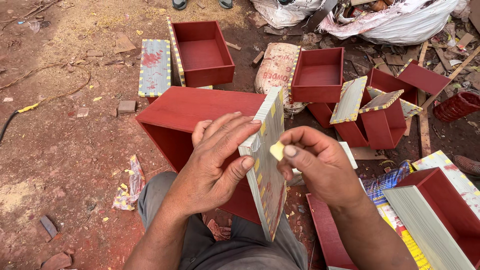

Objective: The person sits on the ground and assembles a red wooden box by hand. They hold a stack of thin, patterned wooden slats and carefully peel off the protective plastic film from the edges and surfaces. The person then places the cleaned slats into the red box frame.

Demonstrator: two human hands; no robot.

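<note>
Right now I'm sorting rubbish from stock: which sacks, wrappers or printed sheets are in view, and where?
Printed sack: upright between the red boxes, beige with red lettering.
White sacks: top right, crumpled, overfilled.
Printed sheet: lower right under boxes, blue and yellow.
Crumpled wrapper: ground at left, clear with yellow.

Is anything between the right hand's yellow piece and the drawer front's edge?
Nothing visible. The right hand pinches the small yellow piece right beside the drawer front. The left hand grips that front from the other side, its thumb lower on the edge.
</note>
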